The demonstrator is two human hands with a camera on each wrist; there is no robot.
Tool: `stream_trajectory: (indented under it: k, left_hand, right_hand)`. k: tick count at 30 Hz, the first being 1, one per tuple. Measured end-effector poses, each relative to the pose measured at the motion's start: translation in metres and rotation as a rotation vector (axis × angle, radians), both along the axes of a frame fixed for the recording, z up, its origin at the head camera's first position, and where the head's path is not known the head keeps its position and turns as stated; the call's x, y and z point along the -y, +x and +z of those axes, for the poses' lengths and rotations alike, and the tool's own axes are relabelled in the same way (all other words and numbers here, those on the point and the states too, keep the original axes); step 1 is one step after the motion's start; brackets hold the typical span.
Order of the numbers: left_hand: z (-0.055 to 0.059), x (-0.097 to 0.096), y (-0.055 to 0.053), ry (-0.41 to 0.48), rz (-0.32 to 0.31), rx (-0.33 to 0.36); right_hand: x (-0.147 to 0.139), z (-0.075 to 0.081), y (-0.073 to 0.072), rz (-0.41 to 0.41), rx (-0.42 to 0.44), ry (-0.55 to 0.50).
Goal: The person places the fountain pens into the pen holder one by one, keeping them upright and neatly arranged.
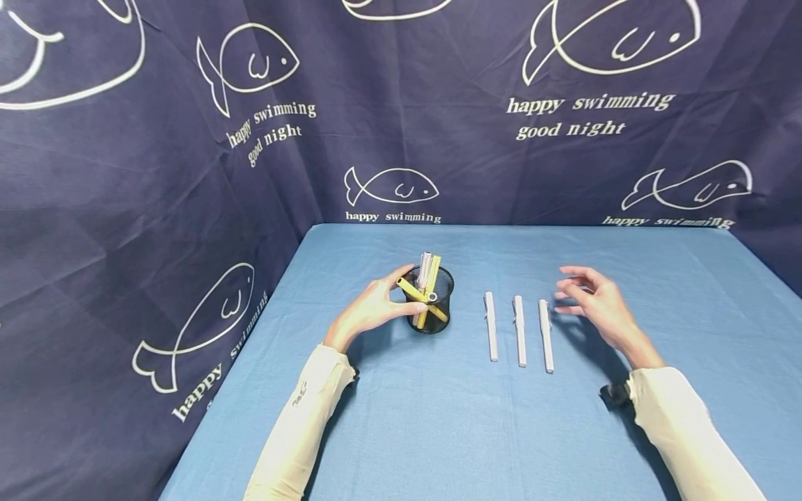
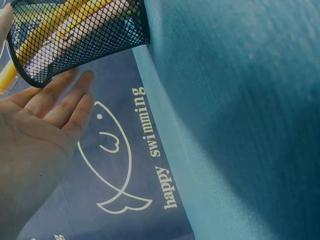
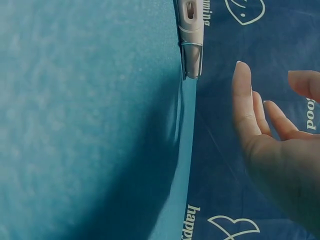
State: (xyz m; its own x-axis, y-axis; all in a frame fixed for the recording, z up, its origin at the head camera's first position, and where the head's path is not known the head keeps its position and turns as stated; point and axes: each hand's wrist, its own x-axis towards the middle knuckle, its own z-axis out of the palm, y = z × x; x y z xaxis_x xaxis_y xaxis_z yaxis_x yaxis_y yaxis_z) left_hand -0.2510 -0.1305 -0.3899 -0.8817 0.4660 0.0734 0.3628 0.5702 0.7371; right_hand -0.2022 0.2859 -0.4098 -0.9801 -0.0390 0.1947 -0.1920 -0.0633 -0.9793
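Note:
A black mesh pen holder (image 1: 443,287) stands upright on the table. Several yellow pens (image 1: 435,268) and a pale pink pen (image 1: 425,268) lean inside it. My left hand (image 1: 374,303) grips the holder near its rim, thumb on the near side and fingers on the far side. In the left wrist view, fingertips touch the mesh of the holder (image 2: 100,37). Three pale pens lie in a row: the left (image 1: 491,327), the middle (image 1: 520,331) and the right pen (image 1: 546,337). My right hand (image 1: 595,299) hovers right of the row with loosely bent fingers, holding nothing.
A blue cloth (image 1: 438,431) covers the table. Behind it and along the left hangs a dark blue curtain (image 1: 388,111) with white fish drawings and lettering. Dark wrist devices (image 1: 615,395) show at the sleeve cuffs.

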Motion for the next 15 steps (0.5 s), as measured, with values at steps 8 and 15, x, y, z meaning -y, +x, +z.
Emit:
stream_trajectory:
  k: [8,15]
  left_hand:
    - [0.0009,-0.0003,0.0007,0.002,0.002,0.003]
    - [0.0,-0.0003,0.0004,0.004,0.002,-0.001]
  right_hand:
    - [-0.0024,0.0011,0.0021,0.017,0.069,0.09]
    - [-0.0021,0.0016,0.0023,0.038,0.137,0.151]
